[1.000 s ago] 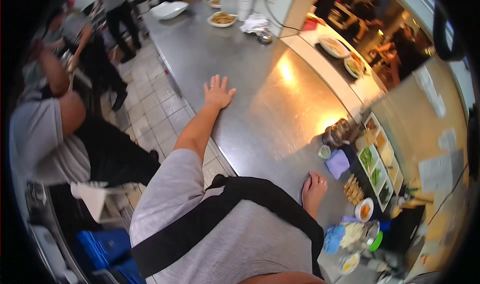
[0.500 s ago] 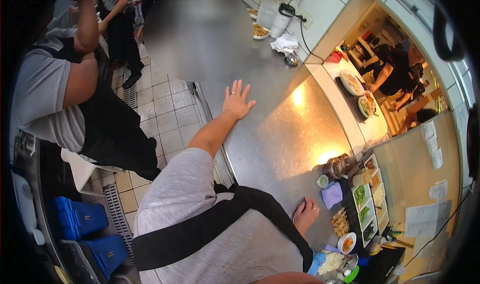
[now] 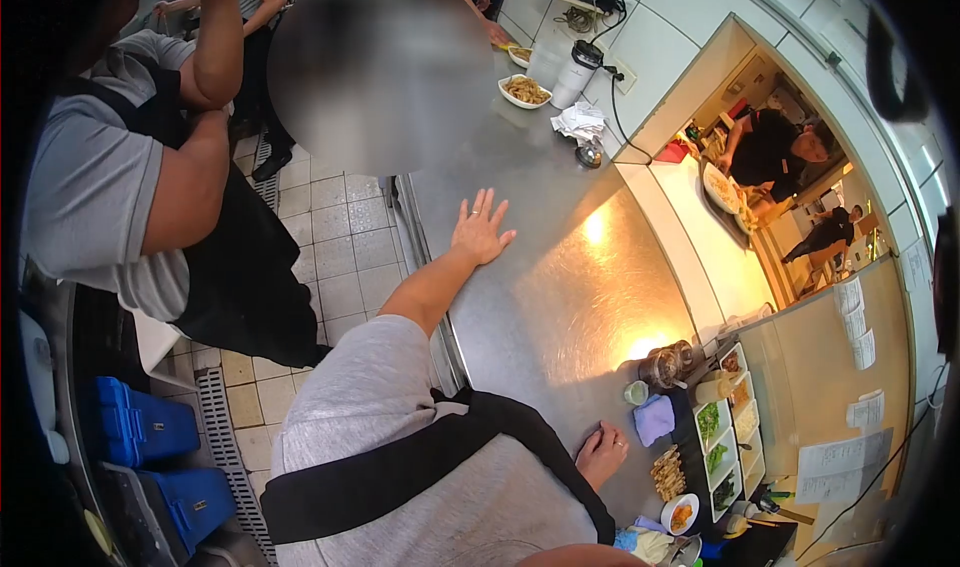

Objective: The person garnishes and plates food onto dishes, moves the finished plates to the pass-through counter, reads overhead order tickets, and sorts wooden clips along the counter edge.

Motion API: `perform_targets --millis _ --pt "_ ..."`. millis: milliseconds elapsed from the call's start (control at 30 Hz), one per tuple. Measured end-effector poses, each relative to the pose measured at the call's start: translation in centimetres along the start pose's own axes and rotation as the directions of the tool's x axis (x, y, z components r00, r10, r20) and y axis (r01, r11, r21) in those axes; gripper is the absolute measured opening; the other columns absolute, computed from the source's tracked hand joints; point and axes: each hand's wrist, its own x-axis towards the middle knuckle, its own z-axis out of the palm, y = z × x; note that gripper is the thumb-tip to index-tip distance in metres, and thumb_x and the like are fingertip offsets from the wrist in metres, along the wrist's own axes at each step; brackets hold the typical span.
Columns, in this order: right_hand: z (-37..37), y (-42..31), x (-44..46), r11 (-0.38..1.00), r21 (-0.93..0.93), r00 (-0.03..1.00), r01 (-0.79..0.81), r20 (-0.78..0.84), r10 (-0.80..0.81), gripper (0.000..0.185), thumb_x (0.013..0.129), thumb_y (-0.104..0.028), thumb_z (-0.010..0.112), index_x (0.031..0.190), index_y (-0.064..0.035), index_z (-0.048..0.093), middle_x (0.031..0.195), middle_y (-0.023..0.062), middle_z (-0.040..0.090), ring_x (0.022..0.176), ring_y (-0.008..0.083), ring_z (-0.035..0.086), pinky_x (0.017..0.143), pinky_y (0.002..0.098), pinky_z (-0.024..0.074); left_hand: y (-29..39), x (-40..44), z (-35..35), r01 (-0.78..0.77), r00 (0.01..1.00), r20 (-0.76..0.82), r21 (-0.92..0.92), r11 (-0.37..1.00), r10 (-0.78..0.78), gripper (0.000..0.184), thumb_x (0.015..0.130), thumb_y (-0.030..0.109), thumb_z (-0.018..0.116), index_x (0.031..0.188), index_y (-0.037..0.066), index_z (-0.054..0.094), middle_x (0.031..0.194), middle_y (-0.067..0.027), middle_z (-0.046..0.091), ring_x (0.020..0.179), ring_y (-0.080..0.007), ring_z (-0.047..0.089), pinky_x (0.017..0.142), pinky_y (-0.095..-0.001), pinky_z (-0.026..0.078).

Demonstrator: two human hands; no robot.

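My left grip (image 3: 482, 231) spreads wide on the desk (image 3: 530, 312); right grip (image 3: 603, 454) curls near lilac cloth (image 3: 655, 420), tightness unclear; paper (image 3: 843, 469) at right illegible.

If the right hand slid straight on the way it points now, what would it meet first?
Probably the purple cloth just ahead of the right hand. The hand is loosely curled, so the line is rough, and the small cup beside the cloth is possible too.
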Motion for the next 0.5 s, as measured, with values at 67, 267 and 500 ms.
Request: perform_targets --millis 67,267,500 --pt "0.0 -0.2 0.0 1.000 -0.002 1.000 0.000 -0.004 0.000 0.021 0.081 -0.009 0.059 0.102 -0.0074 0.063 0.104 0.0127 0.059 0.096 0.0323 0.053 0.083 0.0434 0.0411 -0.1 0.8 0.2 0.023 0.978 0.206 -0.025 0.999 -0.017 0.069 0.095 0.057 0.026 0.149 0.015 0.020 0.155 -0.0132 0.012 0.144 -0.0268 0.008 0.115 -0.0488 0.010" --pt "0.6 0.6 -0.1 1.000 0.025 1.000 0.008 -0.020 -0.008 0.020 0.079 -0.009 0.060 0.099 -0.0080 0.064 0.102 0.0123 0.060 0.095 0.0322 0.055 0.083 0.0434 0.0419 -0.2 0.8 1.3 -0.021 0.999 0.030 0.005 1.000 0.021 0.068 0.092 0.054 0.037 0.144 0.010 0.031 0.152 -0.0153 0.022 0.142 -0.0275 0.016 0.111 -0.0511 0.015" --pt "0.2 0.4 0.2 0.997 0.040 0.997 -0.062 -0.041 0.064 0.021 0.075 -0.008 0.064 0.096 -0.0093 0.065 0.100 0.0091 0.060 0.095 0.0289 0.056 0.081 0.0414 0.0429 0.2 1.4 1.4 -0.070 0.997 0.026 -0.042 0.997 0.071 0.069 0.091 0.051 0.042 0.143 0.008 0.031 0.151 -0.0173 0.024 0.141 -0.0300 0.018 0.109 -0.0551 0.016"
